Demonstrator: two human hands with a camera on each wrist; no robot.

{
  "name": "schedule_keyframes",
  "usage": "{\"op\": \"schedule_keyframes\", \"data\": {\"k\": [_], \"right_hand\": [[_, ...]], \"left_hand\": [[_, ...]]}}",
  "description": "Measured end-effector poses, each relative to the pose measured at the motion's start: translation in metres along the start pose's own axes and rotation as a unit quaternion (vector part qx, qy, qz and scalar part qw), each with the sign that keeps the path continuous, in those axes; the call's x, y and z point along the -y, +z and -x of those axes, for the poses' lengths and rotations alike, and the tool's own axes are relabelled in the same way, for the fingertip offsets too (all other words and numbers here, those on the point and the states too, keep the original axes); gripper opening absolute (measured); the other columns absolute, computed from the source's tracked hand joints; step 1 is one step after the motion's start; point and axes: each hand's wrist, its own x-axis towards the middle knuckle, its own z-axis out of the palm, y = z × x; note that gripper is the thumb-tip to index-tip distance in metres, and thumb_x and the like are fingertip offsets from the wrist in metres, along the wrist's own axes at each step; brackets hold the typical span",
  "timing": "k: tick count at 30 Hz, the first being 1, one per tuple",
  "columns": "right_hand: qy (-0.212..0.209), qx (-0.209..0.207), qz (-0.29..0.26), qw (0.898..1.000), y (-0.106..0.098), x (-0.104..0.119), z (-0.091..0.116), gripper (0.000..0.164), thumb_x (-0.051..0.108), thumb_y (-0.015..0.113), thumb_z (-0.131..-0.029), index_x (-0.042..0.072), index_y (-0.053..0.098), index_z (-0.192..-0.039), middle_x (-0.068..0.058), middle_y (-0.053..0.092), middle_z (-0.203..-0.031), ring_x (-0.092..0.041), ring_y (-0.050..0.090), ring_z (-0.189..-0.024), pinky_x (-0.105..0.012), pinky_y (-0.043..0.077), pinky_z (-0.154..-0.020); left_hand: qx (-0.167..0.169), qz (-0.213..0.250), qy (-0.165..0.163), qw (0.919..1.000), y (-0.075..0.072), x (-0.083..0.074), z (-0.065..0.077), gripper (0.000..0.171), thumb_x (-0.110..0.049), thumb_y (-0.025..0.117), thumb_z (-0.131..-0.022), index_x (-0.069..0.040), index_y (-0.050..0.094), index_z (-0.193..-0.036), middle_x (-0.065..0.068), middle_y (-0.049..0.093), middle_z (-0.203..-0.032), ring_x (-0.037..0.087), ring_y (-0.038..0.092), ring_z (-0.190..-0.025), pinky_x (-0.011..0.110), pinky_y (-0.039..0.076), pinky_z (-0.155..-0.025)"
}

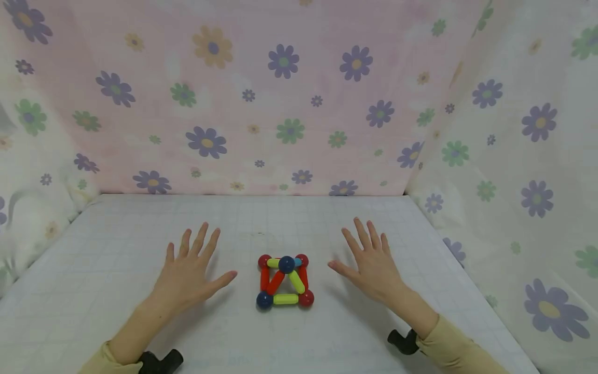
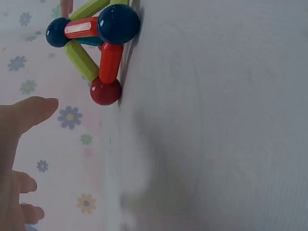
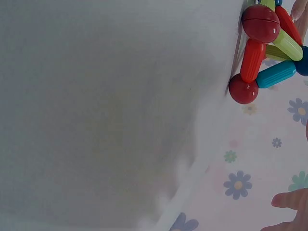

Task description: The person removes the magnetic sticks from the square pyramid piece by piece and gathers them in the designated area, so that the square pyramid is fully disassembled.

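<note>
A small pyramid of magnetic rods and balls [image 1: 285, 299] sits on the table between the two hands. Red and dark blue balls form its corners, with a dark blue ball [image 1: 286, 264] on top. Red, yellow-green and blue rods link them. To its left is the left hand [image 1: 186, 278], fingers spread, palm down, holding nothing. The right hand [image 1: 372, 267] is spread likewise on the other side, apart from the pyramid. In the left wrist view a red ball [image 2: 105, 91] is nearest the thumb. The right wrist view shows a blue rod [image 3: 276, 74] on the pyramid's side.
The table [image 1: 224, 337] has a white cloth with a faint grid. Behind it hangs a pink flowered curtain [image 1: 243, 124], and a pale flowered curtain [image 1: 495, 218] runs along the right side. Black wrist mounts [image 1: 161, 362] sit at the sleeves.
</note>
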Motion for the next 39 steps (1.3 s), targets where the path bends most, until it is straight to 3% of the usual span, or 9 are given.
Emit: {"op": "schedule_keyframes", "data": {"k": [4,7,12,18,24,27,34,39], "right_hand": [[-0.010,-0.006,-0.048,0.999,0.003,0.008,0.000,0.083,0.058,0.064,-0.090,0.010,0.041,-0.153,-0.018,0.021,-0.165,-0.045,0.023,-0.148,-0.070,0.024,-0.115],[-0.008,-0.007,-0.092,0.996,0.006,0.018,0.000,0.078,0.052,0.069,-0.089,0.010,0.044,-0.150,-0.016,0.029,-0.162,-0.043,0.032,-0.144,-0.069,0.032,-0.111],[-0.004,0.001,-0.173,0.985,0.014,0.030,0.002,0.069,0.045,0.072,-0.089,0.015,0.049,-0.147,-0.009,0.041,-0.156,-0.036,0.042,-0.140,-0.063,0.041,-0.107],[-0.027,0.003,-0.272,0.962,0.019,0.039,0.002,0.055,0.038,0.074,-0.089,0.021,0.057,-0.139,0.000,0.055,-0.140,-0.025,0.052,-0.127,-0.055,0.048,-0.103],[-0.044,0.029,-0.368,0.928,0.018,0.051,-0.005,0.046,0.030,0.074,-0.090,0.022,0.060,-0.133,-0.004,0.061,-0.129,-0.029,0.059,-0.112,-0.057,0.049,-0.098],[-0.052,0.040,-0.391,0.918,0.019,0.059,-0.009,0.044,0.026,0.075,-0.089,0.021,0.061,-0.131,-0.006,0.063,-0.123,-0.029,0.060,-0.109,-0.057,0.051,-0.097],[-0.075,0.046,-0.392,0.916,0.024,0.071,-0.017,0.040,0.022,0.076,-0.088,0.014,0.065,-0.125,-0.003,0.063,-0.111,-0.027,0.063,-0.100,-0.051,0.054,-0.091],[-0.071,0.045,-0.398,0.914,0.026,0.077,-0.022,0.036,0.022,0.077,-0.087,0.016,0.067,-0.121,0.003,0.061,-0.105,-0.027,0.062,-0.095,-0.046,0.055,-0.084]], "left_hand": [[0.036,0.041,0.011,0.9984,0.005,-0.008,0.000,0.110,-0.078,0.059,-0.080,-0.009,0.025,-0.159,0.020,0.022,-0.164,0.053,0.026,-0.144,0.074,0.023,-0.112],[0.082,0.101,0.012,0.9914,0.010,-0.014,0.000,0.116,-0.075,0.067,-0.075,-0.008,0.023,-0.159,0.019,0.024,-0.164,0.050,0.030,-0.144,0.071,0.028,-0.112],[0.140,0.214,0.005,0.9667,0.018,-0.023,-0.003,0.117,-0.065,0.080,-0.071,-0.010,0.025,-0.159,0.016,0.034,-0.160,0.042,0.036,-0.144,0.066,0.035,-0.110],[0.162,0.311,0.027,0.9361,0.028,-0.028,-0.008,0.108,-0.051,0.085,-0.073,-0.012,0.031,-0.157,0.016,0.038,-0.158,0.043,0.036,-0.144,0.066,0.033,-0.111],[0.175,0.342,0.039,0.9223,0.035,-0.036,-0.012,0.112,-0.047,0.088,-0.070,-0.012,0.028,-0.158,0.013,0.032,-0.162,0.040,0.031,-0.148,0.063,0.029,-0.115],[0.179,0.351,0.052,0.9176,0.039,-0.039,-0.014,0.114,-0.045,0.089,-0.070,-0.009,0.027,-0.158,0.011,0.029,-0.163,0.036,0.026,-0.150,0.059,0.024,-0.119],[0.177,0.363,0.072,0.9120,0.046,-0.042,-0.016,0.117,-0.045,0.089,-0.071,-0.007,0.023,-0.159,0.010,0.028,-0.164,0.034,0.024,-0.152,0.060,0.022,-0.119],[0.180,0.367,0.074,0.9096,0.047,-0.041,-0.016,0.115,-0.044,0.089,-0.072,-0.008,0.023,-0.159,0.010,0.030,-0.163,0.035,0.025,-0.151,0.062,0.021,-0.119]]}}
